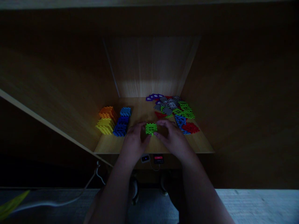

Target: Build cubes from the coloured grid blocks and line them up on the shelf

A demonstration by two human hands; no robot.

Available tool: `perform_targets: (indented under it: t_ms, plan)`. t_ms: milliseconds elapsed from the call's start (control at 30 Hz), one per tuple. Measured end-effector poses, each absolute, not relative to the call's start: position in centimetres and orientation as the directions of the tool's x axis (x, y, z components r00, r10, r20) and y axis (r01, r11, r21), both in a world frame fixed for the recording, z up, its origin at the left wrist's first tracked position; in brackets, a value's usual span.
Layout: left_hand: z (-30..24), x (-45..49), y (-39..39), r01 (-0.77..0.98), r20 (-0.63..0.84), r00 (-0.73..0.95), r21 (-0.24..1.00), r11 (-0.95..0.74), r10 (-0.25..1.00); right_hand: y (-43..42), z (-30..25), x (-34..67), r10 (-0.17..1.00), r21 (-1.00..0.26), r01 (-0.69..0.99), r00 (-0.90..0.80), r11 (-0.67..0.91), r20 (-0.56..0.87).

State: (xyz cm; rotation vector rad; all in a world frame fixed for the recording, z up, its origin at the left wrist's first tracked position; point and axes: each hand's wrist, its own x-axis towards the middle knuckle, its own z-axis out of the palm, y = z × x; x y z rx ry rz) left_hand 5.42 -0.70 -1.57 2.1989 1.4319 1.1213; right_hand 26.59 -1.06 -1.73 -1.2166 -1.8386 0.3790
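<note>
A bright green square grid piece (pixel 151 128) is held up over the small wooden desk (pixel 201 143). My left hand (pixel 134 139) pinches its left side and my right hand (pixel 172 136) pinches its right side. Both hands have their fingers curled around the piece. Whether it is one piece or a small stack I cannot tell.
At the left stand neat stacks of orange (pixel 107 112), yellow (pixel 105 125) and blue (pixel 122 123) grid pieces. At the right lies a loose heap of several green, grey, purple, red and blue pieces (pixel 175 110). Wooden walls enclose the desk. Two small devices (pixel 152 158) hang below its front edge.
</note>
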Motion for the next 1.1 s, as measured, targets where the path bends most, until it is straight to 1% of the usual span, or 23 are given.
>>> perform_targets:
  t_ms: [367,933,1100]
  plan:
    - [-1.48,5.38,-0.71,0.617,0.441,0.201,0.637,-0.462,0.875,-0.93,-1.9,26.71,0.847,-0.626,0.613,-0.144,0.482,0.511]
    - [-1.58,5.24,-0.6,0.616,0.458,0.196,0.63,-0.473,0.867,-1.01,-1.8,26.62,0.853,-0.625,0.624,-0.138,0.47,0.504]
    - [-1.49,5.24,-0.65,0.621,0.442,0.189,0.639,-0.455,0.877,-1.35,-1.28,26.43,0.852,-0.63,0.62,-0.126,0.467,0.508]
